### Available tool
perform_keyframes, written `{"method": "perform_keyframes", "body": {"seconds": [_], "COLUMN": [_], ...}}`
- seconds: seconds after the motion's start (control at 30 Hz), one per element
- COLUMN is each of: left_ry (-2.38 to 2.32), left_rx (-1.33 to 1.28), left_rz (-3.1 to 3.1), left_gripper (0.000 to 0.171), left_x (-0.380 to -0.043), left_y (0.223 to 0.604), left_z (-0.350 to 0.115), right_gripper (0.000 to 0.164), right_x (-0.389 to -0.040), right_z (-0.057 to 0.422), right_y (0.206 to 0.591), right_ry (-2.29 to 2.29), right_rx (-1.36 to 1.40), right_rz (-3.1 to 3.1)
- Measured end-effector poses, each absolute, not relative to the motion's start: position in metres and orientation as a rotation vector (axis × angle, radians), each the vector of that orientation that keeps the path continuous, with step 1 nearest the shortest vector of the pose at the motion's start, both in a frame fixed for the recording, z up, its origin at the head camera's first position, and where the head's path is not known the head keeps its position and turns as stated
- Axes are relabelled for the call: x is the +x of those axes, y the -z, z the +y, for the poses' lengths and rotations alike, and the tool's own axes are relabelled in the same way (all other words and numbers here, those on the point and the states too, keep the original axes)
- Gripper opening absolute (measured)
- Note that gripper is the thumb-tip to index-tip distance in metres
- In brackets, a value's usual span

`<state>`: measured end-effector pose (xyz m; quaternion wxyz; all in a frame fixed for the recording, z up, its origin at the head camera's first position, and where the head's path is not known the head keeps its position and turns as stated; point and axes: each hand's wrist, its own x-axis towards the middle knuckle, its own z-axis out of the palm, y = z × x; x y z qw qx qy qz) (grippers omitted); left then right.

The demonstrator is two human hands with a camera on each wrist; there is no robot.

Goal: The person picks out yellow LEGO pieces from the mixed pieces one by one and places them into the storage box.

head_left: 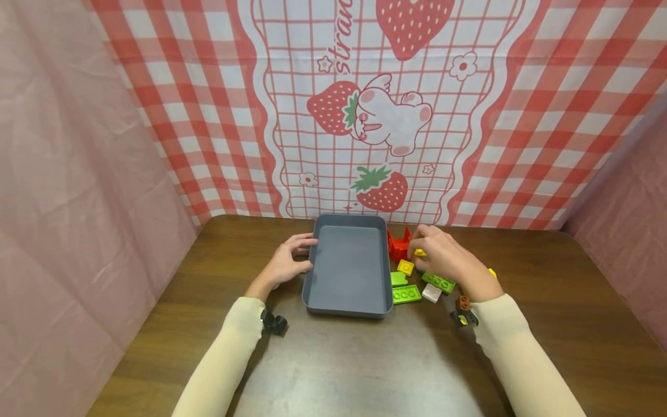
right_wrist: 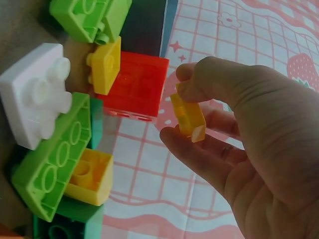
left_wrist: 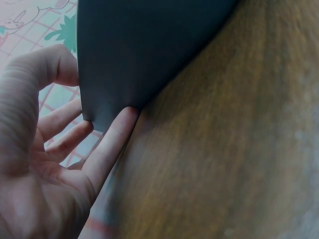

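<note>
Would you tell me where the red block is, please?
In the head view, the red block sits right of the gray tray, between its far end and the right hand.

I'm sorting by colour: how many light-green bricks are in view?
3: beside the grey tray, a short brick and, just nearer, a long brick; another long brick lies beside the white brick. More may be hidden behind the right hand.

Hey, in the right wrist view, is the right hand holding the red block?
No, the right hand pinches a small yellow block, and the red block stands apart from it.
</note>
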<state>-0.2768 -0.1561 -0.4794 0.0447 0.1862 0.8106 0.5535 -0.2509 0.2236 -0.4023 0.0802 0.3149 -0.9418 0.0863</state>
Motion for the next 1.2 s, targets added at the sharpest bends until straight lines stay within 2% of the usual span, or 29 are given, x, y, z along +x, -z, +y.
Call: {"method": "perform_keyframes", "body": {"seconds": [0.9, 1.2], "left_ry": [-1.687, -1.699], "left_rx": [0.567, 0.6], "left_rz": [2.483, 2.455], "left_gripper": [0.06, 0.058], "left_x": [-0.279, -0.278], "left_y": [0.48, 0.481], "left_z": [-0.156, -0.157], "right_gripper": [0.015, 0.01], "right_x": [-0.279, -0.291], "right_z": [0.211, 0.203], "right_y": [0.398, 0.402], "right_ry": [-0.291, -0.245], "right_rx": [0.919, 0.958], "right_rz": [-2.919, -2.874]}}
